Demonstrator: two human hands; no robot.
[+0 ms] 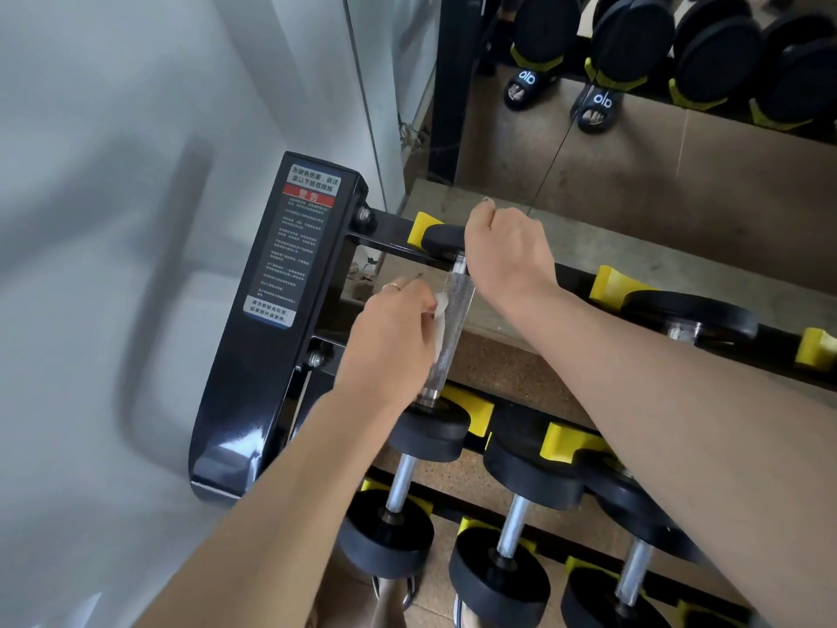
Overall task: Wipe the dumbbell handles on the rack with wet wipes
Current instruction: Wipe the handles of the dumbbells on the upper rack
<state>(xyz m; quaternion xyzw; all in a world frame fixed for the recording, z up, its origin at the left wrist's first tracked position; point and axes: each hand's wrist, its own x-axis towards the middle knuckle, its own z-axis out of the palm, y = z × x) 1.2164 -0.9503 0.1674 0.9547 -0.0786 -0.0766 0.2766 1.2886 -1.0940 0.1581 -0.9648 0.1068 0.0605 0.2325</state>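
Head view: black rack (253, 378) against white wall (113, 219), mirror (634, 106) behind.

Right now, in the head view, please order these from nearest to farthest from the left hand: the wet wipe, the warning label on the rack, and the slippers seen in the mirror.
1. Wet wipe: held in the left hand, against the knurled handle.
2. Warning label: to the hand's left, on the rack's black side plate.
3. Slippers: top of the view, reflected in the mirror.
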